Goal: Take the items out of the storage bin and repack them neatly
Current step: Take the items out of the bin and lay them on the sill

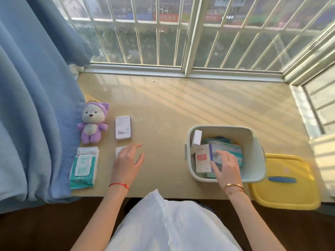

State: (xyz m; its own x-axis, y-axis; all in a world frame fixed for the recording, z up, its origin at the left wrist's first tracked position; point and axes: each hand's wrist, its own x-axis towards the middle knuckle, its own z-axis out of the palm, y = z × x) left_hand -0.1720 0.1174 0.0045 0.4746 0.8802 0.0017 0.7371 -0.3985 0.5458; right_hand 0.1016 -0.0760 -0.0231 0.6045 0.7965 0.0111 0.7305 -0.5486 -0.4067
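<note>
Wide beige sill (181,109) here, glossy, striped with slanting sunlight from the barred window (163,33) that runs along the far edge and wraps round the right corner. A heavy blue curtain (36,105) hangs down the left side, its folds spilling onto the surface. Over on the right sits the pale green storage bin (253,151), lidless, packed with cartons: a white box (197,137) stands upright in its far-left corner, a beige carton with a red label (202,158) leans beside it, teal-and-white packets (226,147) fill the middle. The right hand (226,165) is down inside the bin, fingers curled onto those packets, thumb against the beige carton's edge; whether it truly grips one, I cannot tell. The yellow lid (286,189) with its blue handle lies flat just beside the bin, at the near-right corner. On the left, things are laid out in rows: a purple plush toy (92,122) against the curtain, a white printed box (123,127) beside it, a teal wipes pack (84,165) nearer the edge. The left hand (126,160) hovers with fingers spread and straight over a small white item (120,150), mostly hiding it. A white garment (172,223) fills the foreground.
</note>
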